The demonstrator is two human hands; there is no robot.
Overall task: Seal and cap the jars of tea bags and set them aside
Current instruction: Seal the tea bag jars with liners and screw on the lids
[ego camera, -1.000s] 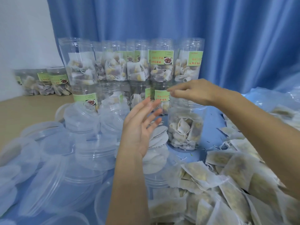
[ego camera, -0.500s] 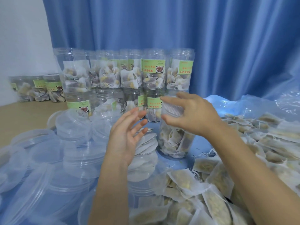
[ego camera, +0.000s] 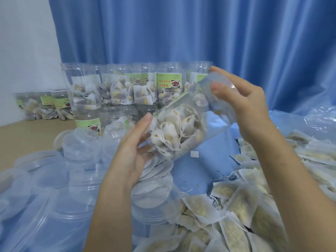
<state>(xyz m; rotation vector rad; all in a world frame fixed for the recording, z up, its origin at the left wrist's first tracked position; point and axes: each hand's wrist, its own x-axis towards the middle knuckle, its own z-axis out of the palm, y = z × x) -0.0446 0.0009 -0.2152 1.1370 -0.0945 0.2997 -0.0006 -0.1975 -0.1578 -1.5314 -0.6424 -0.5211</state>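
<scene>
A clear plastic jar of tea bags (ego camera: pixel 183 122) is lifted off the table and tilted, its mouth end up to the right. My right hand (ego camera: pixel 243 104) grips the jar's upper end. My left hand (ego camera: pixel 134 148) cups its bottom end from the left. Whether the mouth bears a seal or cap is too blurred to tell. Below the jar lies a pile of flat white round seals (ego camera: pixel 156 170). Clear plastic caps (ego camera: pixel 54 180) are heaped at the lower left.
Two stacked rows of filled, labelled jars (ego camera: pixel 127 88) stand at the back before a blue curtain (ego camera: pixel 200 30). More jars (ego camera: pixel 45 106) sit far left on the wooden table (ego camera: pixel 27 133). Loose tea bags (ego camera: pixel 245 206) cover the blue sheet at right.
The jar stood upright on the table with my right hand at its mouth; now both hands hold it lifted and tilted. My left hand moved from open beside it onto its base.
</scene>
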